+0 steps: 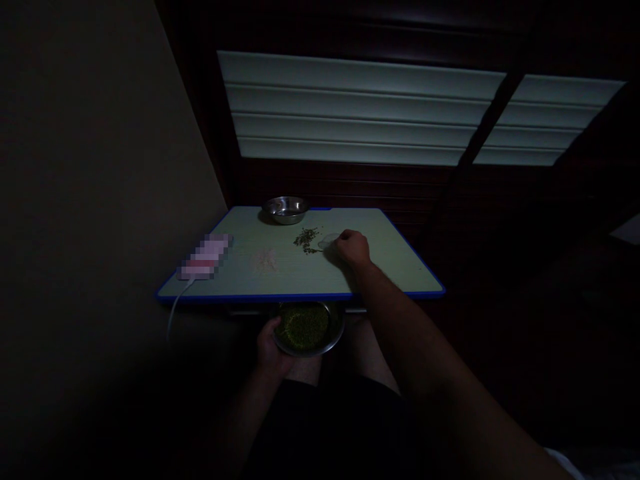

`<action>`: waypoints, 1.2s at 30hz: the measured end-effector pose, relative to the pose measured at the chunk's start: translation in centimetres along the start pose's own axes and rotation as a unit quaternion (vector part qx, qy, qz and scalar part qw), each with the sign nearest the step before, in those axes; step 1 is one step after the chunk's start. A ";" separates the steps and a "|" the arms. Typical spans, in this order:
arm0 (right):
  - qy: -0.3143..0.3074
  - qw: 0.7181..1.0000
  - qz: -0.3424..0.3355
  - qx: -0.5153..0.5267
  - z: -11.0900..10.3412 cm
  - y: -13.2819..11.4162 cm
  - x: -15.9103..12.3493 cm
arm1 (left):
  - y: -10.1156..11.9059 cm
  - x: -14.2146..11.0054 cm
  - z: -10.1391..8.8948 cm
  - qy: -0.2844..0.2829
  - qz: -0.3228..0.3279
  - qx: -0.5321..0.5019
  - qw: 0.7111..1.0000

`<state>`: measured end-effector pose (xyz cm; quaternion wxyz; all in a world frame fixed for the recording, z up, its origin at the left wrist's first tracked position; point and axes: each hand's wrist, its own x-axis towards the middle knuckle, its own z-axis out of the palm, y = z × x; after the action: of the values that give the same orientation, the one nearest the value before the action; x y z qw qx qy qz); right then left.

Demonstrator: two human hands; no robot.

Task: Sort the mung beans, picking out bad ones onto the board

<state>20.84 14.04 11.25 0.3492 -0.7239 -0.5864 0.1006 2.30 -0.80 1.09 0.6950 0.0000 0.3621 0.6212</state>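
My left hand (273,350) grips the left rim of a metal bowl (327,348) below the table's front edge. Small green beans (305,327) lie inside that bowl. Above the tabletop, my right hand (354,248) is closed on a small translucent piece (327,241), whose exact kind is hard to make out in the dim light. Just left of this piece, a loose patch of small dark green beans (306,239) is spread on the table. Nearer the front lies a scatter of pale grains (265,260).
A second metal bowl (286,210) stands at the back of the pale, blue-edged table (320,280). On the left lies a blurred pink phone-like object (205,257), with a white cable (175,303) hanging over the edge. Behind are dark wooden panels with pale slats (360,100).
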 end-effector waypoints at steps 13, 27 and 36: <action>-0.013 1.000 0.011 -0.003 -0.3 0.1 0.1 | 0.0 -0.1 0.1 0.005 0.008 -0.003 1.000; -0.069 0.998 -0.010 0.002 -0.4 1.0 0.5 | 0.0 0.1 0.0 -0.007 -0.001 -0.010 1.000; -0.035 0.999 -0.025 0.013 -0.5 1.3 -0.5 | 0.0 -0.2 0.0 -0.034 -0.017 -0.025 0.999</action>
<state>22.00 13.32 10.62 0.3406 -0.7002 -0.6150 0.1245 2.30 -0.92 1.22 0.7169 -0.0026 0.3226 0.6180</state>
